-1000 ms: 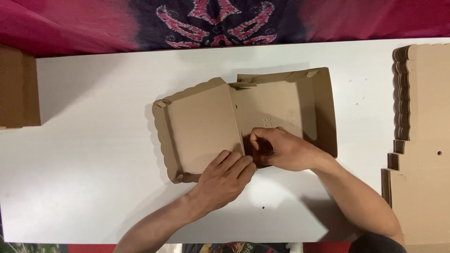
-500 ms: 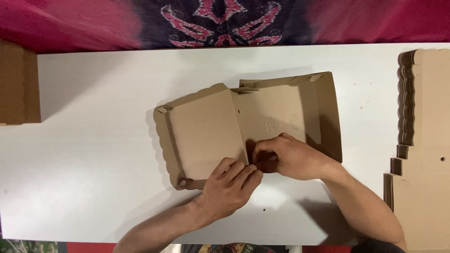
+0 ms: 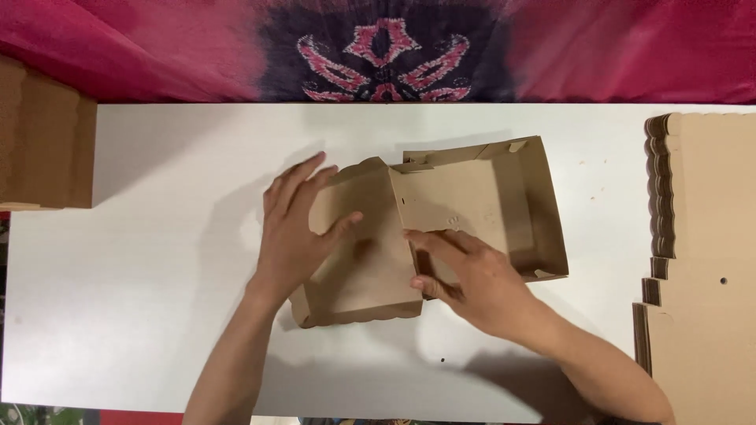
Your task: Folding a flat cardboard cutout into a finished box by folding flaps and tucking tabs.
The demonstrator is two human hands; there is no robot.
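At the bottom of the frame two bare forearms come up over the white desk. The right hand lies just right of the centre, its fingers close together and bent over the near edge of the tray half of a brown cardboard box, pinching the wall there near the fold. The left hand lies a little more to the left, with the fingers spread wide and flat on the lid half of the same box, and the thumb points to the right across the panel. The box is open in the middle of the desk; its lid half has a scalloped edge toward the bottom, and its tray half has raised walls at the right and the top. At the right edge of the frame a stack of flat cardboard blanks lies, well apart from the box. At the left edge another brown cardboard stack stands. Along the top, behind the desk, a pink and dark purple tie-dye cloth hangs.
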